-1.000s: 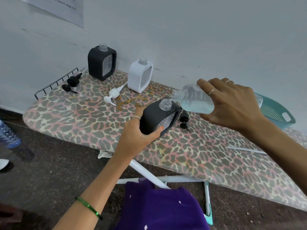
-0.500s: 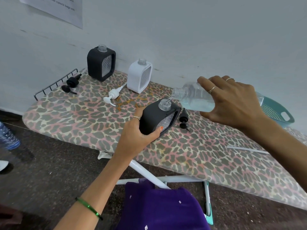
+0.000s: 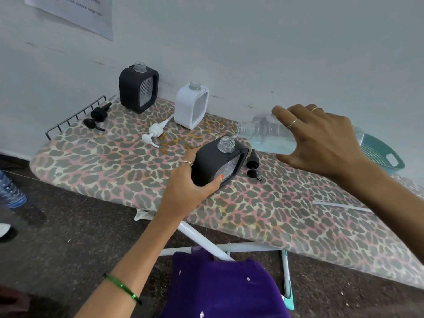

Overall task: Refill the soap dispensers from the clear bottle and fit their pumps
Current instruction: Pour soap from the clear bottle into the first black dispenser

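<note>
My left hand grips a black soap dispenser on the leopard-print ironing board, tilted toward the right with its neck open. My right hand holds the clear bottle tipped on its side, mouth just above the dispenser's neck, and a thin stream of liquid runs in. A black pump lies right beside this dispenser. Farther back stand a second black dispenser and a white dispenser, both without pumps. A white pump and another black pump lie on the board.
A teal basket sits at the board's far right against the wall. A white straw-like tube lies on the right part of the board. A wire rack edge ends the board at left. Purple cloth lies below.
The clear bottle's mouth has dropped slightly closer to the dispenser's neck and liquid now streams in. My left hand keeps the dispenser tilted in the same place.
</note>
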{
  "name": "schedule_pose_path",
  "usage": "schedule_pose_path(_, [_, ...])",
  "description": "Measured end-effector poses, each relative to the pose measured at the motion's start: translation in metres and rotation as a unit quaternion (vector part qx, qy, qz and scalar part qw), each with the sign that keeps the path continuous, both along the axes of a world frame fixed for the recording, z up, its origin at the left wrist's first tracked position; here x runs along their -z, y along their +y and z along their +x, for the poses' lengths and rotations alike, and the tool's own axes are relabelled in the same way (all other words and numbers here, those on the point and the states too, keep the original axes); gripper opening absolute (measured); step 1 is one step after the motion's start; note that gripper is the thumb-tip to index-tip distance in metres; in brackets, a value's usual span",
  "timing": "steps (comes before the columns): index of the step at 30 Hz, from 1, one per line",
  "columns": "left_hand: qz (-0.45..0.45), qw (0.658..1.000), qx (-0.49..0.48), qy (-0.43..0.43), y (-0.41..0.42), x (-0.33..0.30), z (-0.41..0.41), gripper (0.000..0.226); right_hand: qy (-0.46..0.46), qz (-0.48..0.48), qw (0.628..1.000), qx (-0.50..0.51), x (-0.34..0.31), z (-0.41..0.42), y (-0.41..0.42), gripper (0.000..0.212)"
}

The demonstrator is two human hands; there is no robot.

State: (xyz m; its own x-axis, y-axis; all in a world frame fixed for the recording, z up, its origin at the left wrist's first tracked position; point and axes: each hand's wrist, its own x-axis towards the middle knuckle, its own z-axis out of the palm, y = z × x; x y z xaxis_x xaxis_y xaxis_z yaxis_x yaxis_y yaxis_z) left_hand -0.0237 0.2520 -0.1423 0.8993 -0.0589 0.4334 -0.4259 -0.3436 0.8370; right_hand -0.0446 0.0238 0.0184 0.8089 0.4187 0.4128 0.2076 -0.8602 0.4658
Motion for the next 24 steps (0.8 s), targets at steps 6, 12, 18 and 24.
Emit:
schedule_pose_path(6, [0.005, 1.0, -0.002, 0.006, 0.0005, 0.0025, 0.0019, 0.068, 0.005, 0.0, 1.0, 0.0, 0.0006, -0.0001, 0.0003, 0.077])
schedule_pose_path(12, [-0.005, 1.0, 0.003, 0.008, 0.0004, 0.0029, 0.0025, 0.067, 0.005, 0.0, 1.0, -0.003, -0.0005, -0.0007, 0.0022, 0.073])
schedule_pose_path(18, [-0.006, 1.0, 0.01, -0.007, 0.0, -0.0003, 0.0, 0.062, 0.004, 0.001, 1.0, -0.005, 0.0, 0.0001, 0.0025, 0.072])
schedule_pose_path(24, [-0.007, 1.0, 0.01, 0.002, 0.0007, 0.001, 0.0014, 0.065, 0.001, 0.002, 1.0, -0.007, -0.0007, 0.0008, 0.0032, 0.073])
